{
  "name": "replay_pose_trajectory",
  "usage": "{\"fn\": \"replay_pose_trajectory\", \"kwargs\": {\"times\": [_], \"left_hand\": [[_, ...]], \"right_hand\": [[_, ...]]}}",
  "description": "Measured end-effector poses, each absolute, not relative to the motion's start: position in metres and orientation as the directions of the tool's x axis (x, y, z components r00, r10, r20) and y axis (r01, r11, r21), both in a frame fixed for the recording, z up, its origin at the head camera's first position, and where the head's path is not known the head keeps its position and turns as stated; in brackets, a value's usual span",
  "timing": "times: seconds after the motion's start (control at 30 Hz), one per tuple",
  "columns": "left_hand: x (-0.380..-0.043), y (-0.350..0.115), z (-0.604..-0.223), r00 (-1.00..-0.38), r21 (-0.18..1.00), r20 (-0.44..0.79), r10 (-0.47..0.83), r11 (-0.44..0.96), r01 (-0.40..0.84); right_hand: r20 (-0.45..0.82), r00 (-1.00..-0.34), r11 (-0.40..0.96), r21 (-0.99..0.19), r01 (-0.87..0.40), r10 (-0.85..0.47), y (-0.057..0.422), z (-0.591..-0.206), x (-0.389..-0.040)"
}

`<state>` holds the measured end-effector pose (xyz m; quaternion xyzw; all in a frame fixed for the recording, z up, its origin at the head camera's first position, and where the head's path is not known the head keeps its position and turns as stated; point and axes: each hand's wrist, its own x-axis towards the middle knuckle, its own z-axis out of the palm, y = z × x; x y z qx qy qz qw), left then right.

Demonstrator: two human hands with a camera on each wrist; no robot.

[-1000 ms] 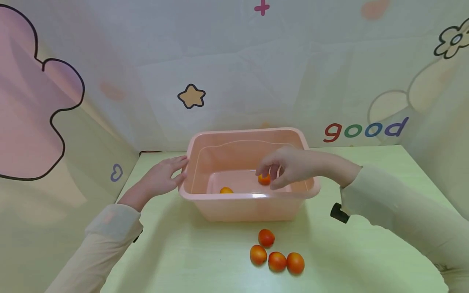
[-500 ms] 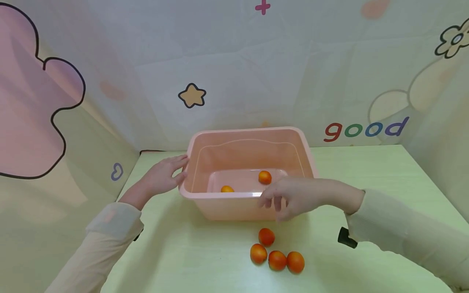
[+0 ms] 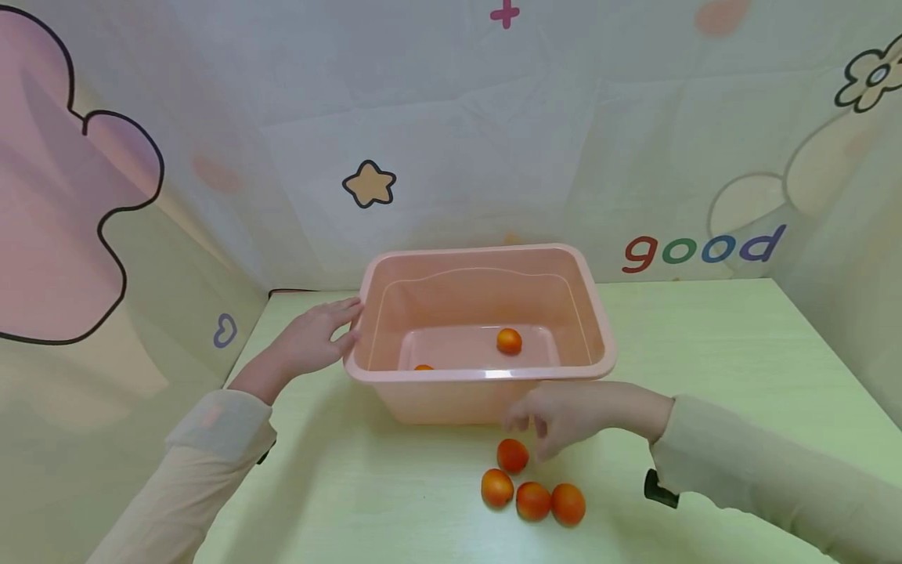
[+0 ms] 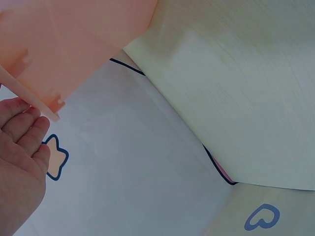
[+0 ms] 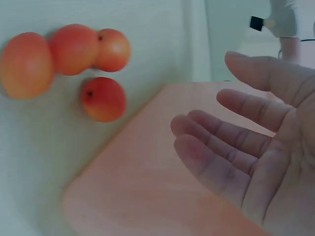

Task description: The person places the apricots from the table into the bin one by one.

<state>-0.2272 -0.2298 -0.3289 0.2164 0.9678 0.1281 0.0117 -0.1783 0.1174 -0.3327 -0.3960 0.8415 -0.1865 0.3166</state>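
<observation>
A pink plastic basin (image 3: 451,401) stands on the table, with one orange-red fruit (image 3: 509,341) in its right half and another fruit (image 3: 423,367) mostly hidden behind the front wall. My left hand (image 3: 307,342) touches the basin's left rim with its fingertips, fingers fairly straight. In the left wrist view, the fingers (image 4: 30,129) lie against the outside of the rim. In front of the basin, several smooth orange-red fruits (image 3: 533,501) lie close together. Just above the rearmost fruit (image 3: 512,456) is my right hand (image 3: 567,413), palm down, fingers loosely bent and holding nothing.
The pale green table (image 3: 705,352) reaches back to a printed cloth backdrop (image 3: 451,157), close behind the basin. Cloth also hangs at the left and right sides. A black piece (image 3: 661,489) shows under the right sleeve.
My right hand has come out of the basin, over its front rim, and down towards the loose fruits. The left fruit in the basin has shifted slightly left. My left hand stays put.
</observation>
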Motion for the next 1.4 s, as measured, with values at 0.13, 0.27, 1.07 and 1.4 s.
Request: {"fn": "replay_pose_trajectory", "kwargs": {"times": [0.13,0.27,1.07,1.4], "left_hand": [[-0.227,-0.23,-0.329,-0.906,0.256,0.032,0.423,0.872,0.416],[-0.227,-0.23,-0.329,-0.906,0.259,0.025,0.422,0.873,0.414],[-0.227,-0.231,-0.33,-0.907,0.254,0.021,0.422,0.875,0.413],[-0.227,-0.231,-0.329,-0.905,0.255,0.025,0.425,0.872,0.417]], "right_hand": [[-0.418,-0.515,0.659,-0.552,-0.511,-0.749,0.117,-0.354,-0.181],[-0.415,-0.541,0.675,-0.554,-0.488,-0.731,0.117,-0.373,-0.184],[-0.282,-0.563,0.614,-0.535,-0.58,-0.777,0.105,-0.43,-0.189],[-0.275,-0.544,0.593,-0.553,-0.585,-0.793,0.107,-0.412,-0.19]]}}
